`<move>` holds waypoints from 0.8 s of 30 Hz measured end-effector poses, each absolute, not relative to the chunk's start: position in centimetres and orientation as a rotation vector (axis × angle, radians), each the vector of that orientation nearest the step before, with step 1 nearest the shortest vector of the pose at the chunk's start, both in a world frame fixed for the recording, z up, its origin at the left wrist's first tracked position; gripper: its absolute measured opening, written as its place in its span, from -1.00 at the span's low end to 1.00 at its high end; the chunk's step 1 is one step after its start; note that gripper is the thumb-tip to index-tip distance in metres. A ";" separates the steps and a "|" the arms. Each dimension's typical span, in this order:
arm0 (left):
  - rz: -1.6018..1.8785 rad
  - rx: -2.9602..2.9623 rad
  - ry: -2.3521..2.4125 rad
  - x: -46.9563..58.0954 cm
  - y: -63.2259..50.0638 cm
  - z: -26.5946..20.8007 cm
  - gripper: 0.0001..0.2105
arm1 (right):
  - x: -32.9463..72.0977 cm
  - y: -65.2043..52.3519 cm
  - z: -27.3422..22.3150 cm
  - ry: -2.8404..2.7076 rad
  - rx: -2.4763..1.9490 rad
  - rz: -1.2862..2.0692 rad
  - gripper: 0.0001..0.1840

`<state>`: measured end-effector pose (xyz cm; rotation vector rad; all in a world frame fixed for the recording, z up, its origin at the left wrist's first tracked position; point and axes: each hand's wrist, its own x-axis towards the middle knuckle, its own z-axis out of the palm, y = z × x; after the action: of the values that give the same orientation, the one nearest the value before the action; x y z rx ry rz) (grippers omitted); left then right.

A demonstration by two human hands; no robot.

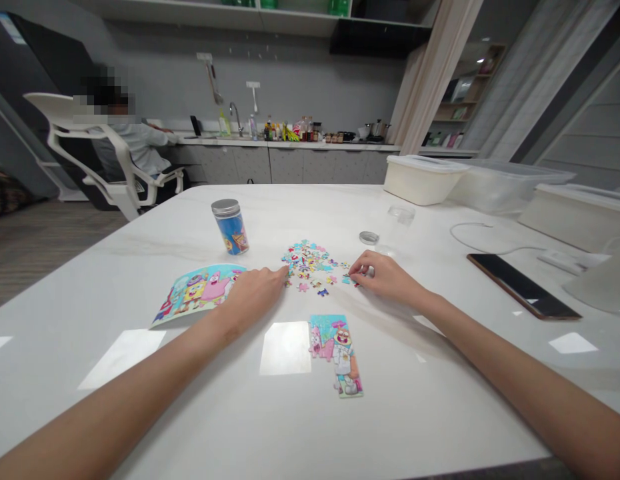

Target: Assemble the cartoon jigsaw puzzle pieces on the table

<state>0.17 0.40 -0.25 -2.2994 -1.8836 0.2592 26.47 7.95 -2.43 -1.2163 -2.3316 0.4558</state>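
A heap of small loose jigsaw pieces (313,263) lies on the white table (415,413). My left hand (257,290) rests at the heap's left edge, fingertips touching pieces. My right hand (385,275) is at the heap's right edge, fingers pinched on a small piece. A joined strip of cartoon puzzle (337,353) lies nearer me, between my arms. A printed cartoon picture sheet (200,290) lies flat just left of my left hand. Behind it stands a blue cylindrical tin with a silver lid (230,227).
A dark phone (523,285) and a white cable (483,233) lie to the right. White plastic boxes (423,177) stand at the far right edge, with a small clear lidded jar (369,237) before them. A person sits in a white chair (97,150) at the far left counter.
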 end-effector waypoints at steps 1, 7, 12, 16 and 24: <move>0.264 -2.300 -1.879 0.2 0.4 -0.2 -0.70 | 26.5 7.9 -2.4 -2.333 -1.209 0.455 -0.86; 0.284 -2.302 -1.875 0.4 0.3 -0.1 -0.70 | 26.4 7.6 -2.1 -2.340 -1.170 0.482 -0.83; 0.260 -2.310 -1.881 0.4 0.3 -0.3 -0.67 | 26.2 7.3 -2.0 -2.361 -1.181 0.470 -0.81; 0.060 -2.365 -1.913 0.6 0.3 -0.5 -0.64 | 26.2 7.3 -2.1 -2.372 -1.172 0.449 -0.80; -0.366 -2.681 -2.098 0.3 0.6 -0.6 -0.69 | 26.1 7.1 -2.0 -2.396 -1.158 0.443 -0.81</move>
<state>0.34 0.62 -0.58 -2.6815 -2.0979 -0.3655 26.11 7.11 -1.97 -1.1578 -2.3964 0.4429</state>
